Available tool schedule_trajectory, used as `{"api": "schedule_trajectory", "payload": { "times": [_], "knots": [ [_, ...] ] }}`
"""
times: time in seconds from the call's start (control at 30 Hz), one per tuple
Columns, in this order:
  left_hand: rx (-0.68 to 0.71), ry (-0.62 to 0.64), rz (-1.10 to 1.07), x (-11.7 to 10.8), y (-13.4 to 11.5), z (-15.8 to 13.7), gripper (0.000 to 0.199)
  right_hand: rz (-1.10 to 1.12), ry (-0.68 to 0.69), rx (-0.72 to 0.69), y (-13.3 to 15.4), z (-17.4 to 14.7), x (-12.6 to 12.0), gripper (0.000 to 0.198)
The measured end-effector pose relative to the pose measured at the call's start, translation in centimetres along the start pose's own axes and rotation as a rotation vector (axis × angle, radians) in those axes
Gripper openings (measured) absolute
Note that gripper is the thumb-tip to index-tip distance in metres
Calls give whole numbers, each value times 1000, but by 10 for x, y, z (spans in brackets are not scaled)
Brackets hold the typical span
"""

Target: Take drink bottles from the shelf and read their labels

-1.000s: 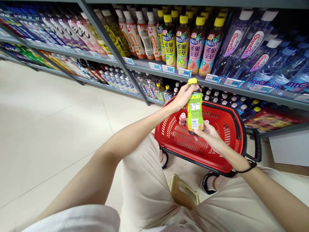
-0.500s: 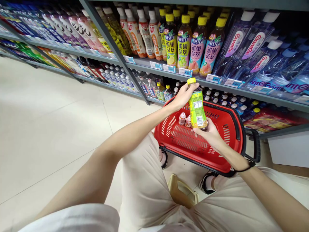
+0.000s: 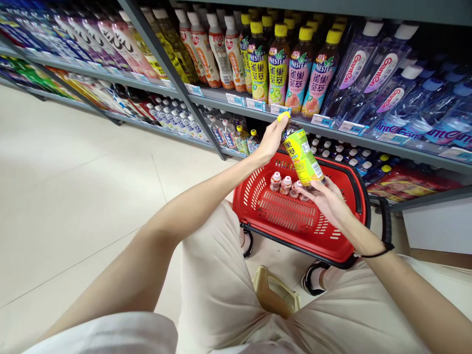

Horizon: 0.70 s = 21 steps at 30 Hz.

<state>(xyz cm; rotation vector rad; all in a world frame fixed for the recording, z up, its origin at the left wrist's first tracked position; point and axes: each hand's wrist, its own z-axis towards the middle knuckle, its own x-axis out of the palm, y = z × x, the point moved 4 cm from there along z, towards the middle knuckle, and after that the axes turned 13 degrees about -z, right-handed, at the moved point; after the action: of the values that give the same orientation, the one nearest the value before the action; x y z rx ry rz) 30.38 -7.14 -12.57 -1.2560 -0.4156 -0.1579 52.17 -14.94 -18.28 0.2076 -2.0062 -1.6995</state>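
Note:
A bottle of iced tea with a yellow-green label and yellow cap is held tilted above the red shopping basket. My left hand grips its neck just under the cap. Around the bottle's base are the fingers of my right hand. The label's yellow front and part of its barcode side face me. Several small bottles with white-and-red caps stand in a row inside the basket, the right-hand ones partly hidden by the tea bottle and my right hand.
Tea bottles with yellow caps line the shelf ahead, beside large clear water bottles. Below the shelf edge, more bottles stand close behind the basket. A yellowish stool is between my legs. The basket's black handle sticks out right.
The tea bottle has tipped, its cap going left and its base right, and has turned so more of the label's front shows. More of the small bottles in the basket are visible.

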Motion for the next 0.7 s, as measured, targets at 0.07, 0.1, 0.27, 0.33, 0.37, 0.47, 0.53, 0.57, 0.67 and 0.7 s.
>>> {"api": "schedule_trajectory", "payload": {
  "times": [0.07, 0.1, 0.27, 0.33, 0.37, 0.47, 0.53, 0.57, 0.67, 0.7],
  "knots": [
    [14, -1, -19, -1, -2, -1, 58, 9, 2, 30, 0, 1, -5, 38],
    [20, -16, -23, -2, -3, -1, 59, 2, 6, 45, 0, 2, -7, 38],
    [75, -68, -27, 3, -13, -6, 61, -40, 41, 94, 0, 4, -12, 43],
    [101, -65, -24, 5, -17, -7, 59, -42, 50, 96, 1, 4, -12, 47],
    [114, -59, -22, 5, -18, -8, 58, -41, 52, 102, 2, 3, -12, 49],
    [123, -42, -7, 6, -21, -10, 57, -49, 67, 126, 3, 1, -11, 56],
    [105, -42, 9, 5, -22, -11, 58, -76, 91, 137, 3, 0, -11, 60],
    [95, -45, 16, 5, -22, -12, 59, -94, 102, 142, 2, 0, -11, 62],
    [78, -49, 17, 5, -22, -12, 60, -133, 130, 166, -1, -1, -13, 71],
    [75, -48, 13, 5, -22, -12, 60, -140, 136, 173, -2, -1, -13, 73]
  ]
}}
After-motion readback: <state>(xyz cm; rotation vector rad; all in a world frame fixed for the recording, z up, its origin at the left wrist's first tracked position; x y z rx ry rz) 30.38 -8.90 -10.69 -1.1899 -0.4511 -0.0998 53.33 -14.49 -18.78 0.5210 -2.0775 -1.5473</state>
